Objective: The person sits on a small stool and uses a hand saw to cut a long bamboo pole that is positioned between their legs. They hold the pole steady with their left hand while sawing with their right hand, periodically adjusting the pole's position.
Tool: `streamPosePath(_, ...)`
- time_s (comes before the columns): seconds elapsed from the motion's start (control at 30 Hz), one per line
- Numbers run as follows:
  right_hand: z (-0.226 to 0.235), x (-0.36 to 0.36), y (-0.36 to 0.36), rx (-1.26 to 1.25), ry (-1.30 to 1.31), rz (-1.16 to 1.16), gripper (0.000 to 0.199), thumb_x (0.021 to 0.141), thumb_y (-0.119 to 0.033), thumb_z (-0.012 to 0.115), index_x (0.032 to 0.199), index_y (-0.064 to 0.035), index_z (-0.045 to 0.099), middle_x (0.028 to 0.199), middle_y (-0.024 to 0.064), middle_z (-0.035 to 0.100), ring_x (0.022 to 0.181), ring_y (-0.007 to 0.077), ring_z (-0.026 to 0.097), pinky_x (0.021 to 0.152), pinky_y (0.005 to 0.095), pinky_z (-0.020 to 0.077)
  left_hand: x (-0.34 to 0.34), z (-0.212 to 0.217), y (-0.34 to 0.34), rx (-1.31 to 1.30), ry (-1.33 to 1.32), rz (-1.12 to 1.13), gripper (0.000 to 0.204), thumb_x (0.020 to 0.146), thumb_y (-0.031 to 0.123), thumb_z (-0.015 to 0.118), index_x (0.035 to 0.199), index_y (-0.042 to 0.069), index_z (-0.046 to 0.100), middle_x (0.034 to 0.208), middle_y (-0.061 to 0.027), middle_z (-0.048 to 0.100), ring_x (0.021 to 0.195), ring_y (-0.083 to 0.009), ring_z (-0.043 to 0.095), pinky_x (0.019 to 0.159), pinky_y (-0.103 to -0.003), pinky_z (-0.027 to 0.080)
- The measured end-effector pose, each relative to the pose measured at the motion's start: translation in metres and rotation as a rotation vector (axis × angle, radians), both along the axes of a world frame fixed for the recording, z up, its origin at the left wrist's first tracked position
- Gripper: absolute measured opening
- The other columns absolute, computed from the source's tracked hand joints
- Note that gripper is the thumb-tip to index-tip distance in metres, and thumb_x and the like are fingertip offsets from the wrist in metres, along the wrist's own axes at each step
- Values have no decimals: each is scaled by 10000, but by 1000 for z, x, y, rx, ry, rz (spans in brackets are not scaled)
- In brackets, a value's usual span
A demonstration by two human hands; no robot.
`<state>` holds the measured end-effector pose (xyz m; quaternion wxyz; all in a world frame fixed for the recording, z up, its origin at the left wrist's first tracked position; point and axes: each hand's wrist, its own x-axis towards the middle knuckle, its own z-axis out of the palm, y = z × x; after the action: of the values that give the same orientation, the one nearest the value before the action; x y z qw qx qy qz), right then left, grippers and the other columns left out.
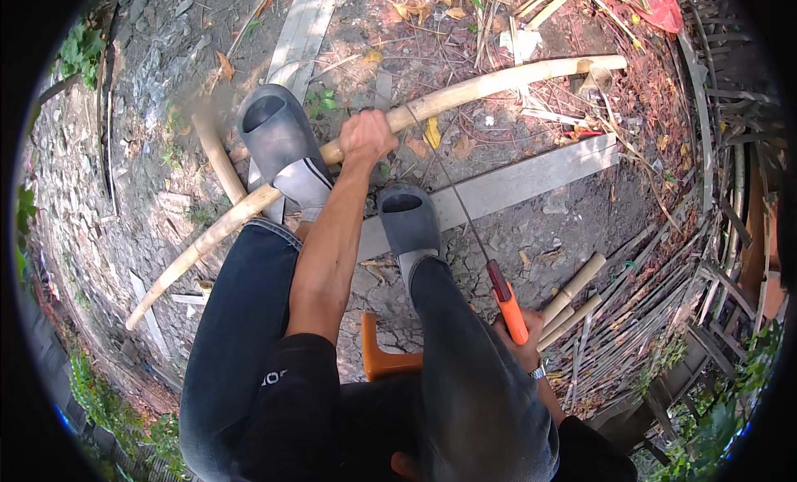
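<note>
A long pale pole [473, 87], bamboo or peeled wood, runs slantwise from the lower left to the upper right. My left hand [368, 136] is wrapped round its middle, and my left shoe [278, 129], a dark clog, presses on it beside the hand. In my right hand [526, 357] is the orange handle of a hand saw [510, 313]. Its thin blade reaches up and left, and the tip end lies at the pole just right of my left hand. Whether the teeth are in a cut is too small to tell.
Grey boards [515, 183] lie on the bare ground beneath and beyond the pole. A shorter pole piece [217, 158] is left of my shoe. Cut pole lengths [574, 286] and a heap of thin sticks [639, 291] lie at the right. An orange plastic seat [383, 359] shows under me.
</note>
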<state>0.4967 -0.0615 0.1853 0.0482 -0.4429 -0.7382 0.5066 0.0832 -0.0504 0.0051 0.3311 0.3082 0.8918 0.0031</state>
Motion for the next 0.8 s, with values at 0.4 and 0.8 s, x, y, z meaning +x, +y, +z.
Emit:
streamPosePath(0.4,-57,-109,26,87,155,21,95,770,-80,759,819,-15,710,620,88,640,523,175,643,549,317,510,-8,2,4,29,58,-54,347,773,215,678,1050,38,790,1061,-247,762,1036,-384,744,951,-447,580)
streamPosePath(0.8,-97,-77,93,-41,278,-128,180,854,-5,697,1008,28,784,793,34,729,697,77,650,617,274,505,-1,-1,11,39,87,-44,360,823,287,729,1100,60,757,1066,-204,775,1044,-347,753,919,-429,602)
